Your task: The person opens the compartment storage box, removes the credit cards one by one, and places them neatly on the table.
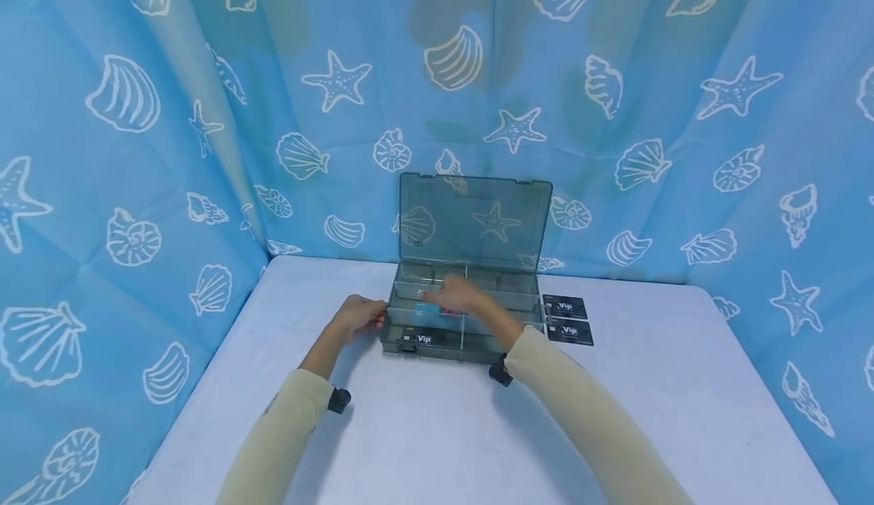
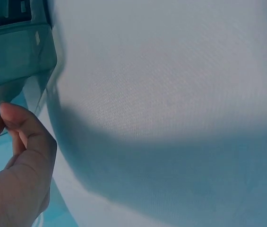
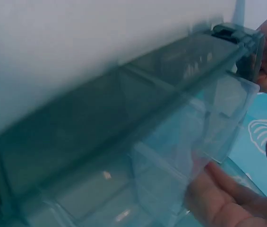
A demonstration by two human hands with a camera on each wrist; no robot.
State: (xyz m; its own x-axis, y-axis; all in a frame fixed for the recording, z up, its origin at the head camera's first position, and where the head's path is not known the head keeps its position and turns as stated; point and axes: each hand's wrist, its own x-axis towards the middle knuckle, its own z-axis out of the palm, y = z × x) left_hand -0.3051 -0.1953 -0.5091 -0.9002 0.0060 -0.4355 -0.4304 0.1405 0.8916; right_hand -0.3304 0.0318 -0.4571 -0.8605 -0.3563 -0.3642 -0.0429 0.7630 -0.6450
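Observation:
A grey see-through compartment box (image 1: 437, 353) stands on the table, its lid (image 1: 474, 221) raised at the back. My left hand (image 1: 358, 315) is at the box's left wall; in the left wrist view its thumb and bent finger (image 2: 29, 142) meet at the wall's edge. Inside a left compartment is my right hand (image 1: 460, 293), behind a clear divider (image 3: 171, 156) in the right wrist view, thumb apart from the fingers. Small blue (image 1: 428, 308) and red patches show below it, too small to identify. A black card marked "Vip" (image 1: 423, 338) lies in the front left compartment.
Two more black "Vip" cards (image 1: 565, 307) lie on the white table (image 1: 423, 429), right of the box. A blue shell-print curtain (image 1: 328, 148) hangs behind and at both sides. Each wrist carries a small black camera (image 1: 338, 400).

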